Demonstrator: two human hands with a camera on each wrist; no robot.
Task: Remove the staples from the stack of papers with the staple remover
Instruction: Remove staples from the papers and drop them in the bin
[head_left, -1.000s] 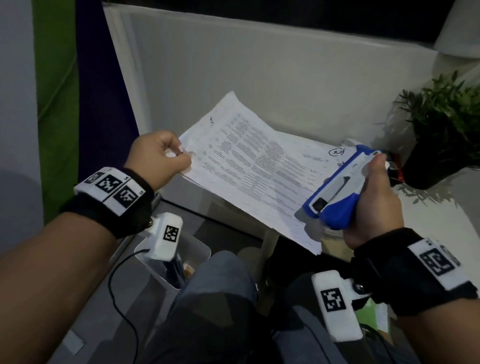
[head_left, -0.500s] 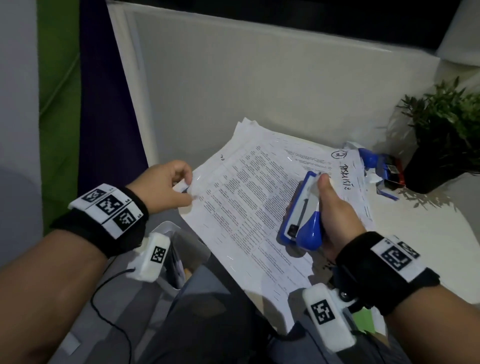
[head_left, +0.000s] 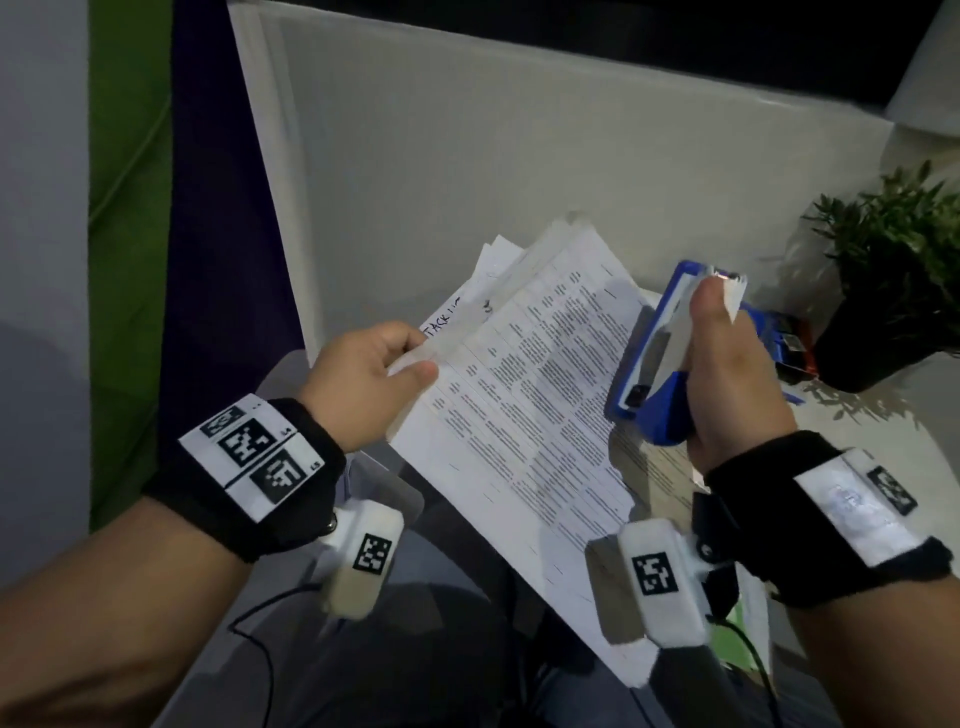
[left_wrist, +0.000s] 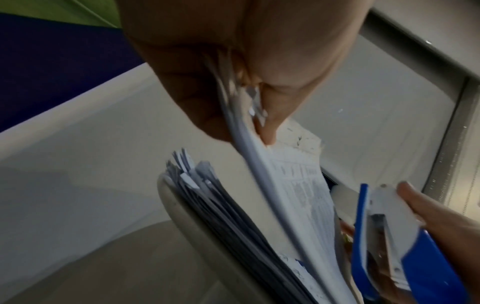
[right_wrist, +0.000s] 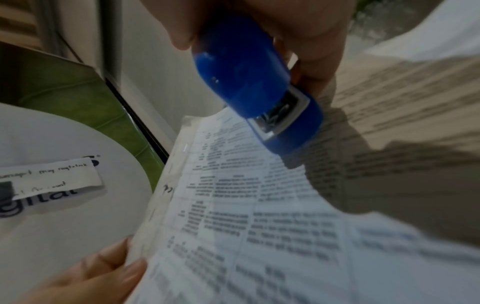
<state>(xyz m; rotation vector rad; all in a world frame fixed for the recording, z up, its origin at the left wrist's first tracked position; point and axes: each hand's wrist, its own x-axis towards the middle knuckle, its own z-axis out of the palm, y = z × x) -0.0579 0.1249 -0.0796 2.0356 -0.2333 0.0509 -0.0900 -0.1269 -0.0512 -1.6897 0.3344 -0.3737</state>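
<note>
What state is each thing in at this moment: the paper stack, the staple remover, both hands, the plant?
Stack of papers: lifted at its left edge, sheets fanned apart at the far corner.
Left hand: pinches the stack's left edge.
Staple remover: held off the page, at the stack's right edge.
Right hand: grips the staple remover, thumb on top.
Potted plant: upright, untouched.

Left hand (head_left: 363, 382): my thumb and curled fingers pinch the edge of the stack of papers (head_left: 524, 415).
Right hand (head_left: 727, 374): my fingers wrap the staple remover (head_left: 654, 364), thumb laid along its top toward the tip.
Forearms: both reach forward, each wrist in a black band.
</note>
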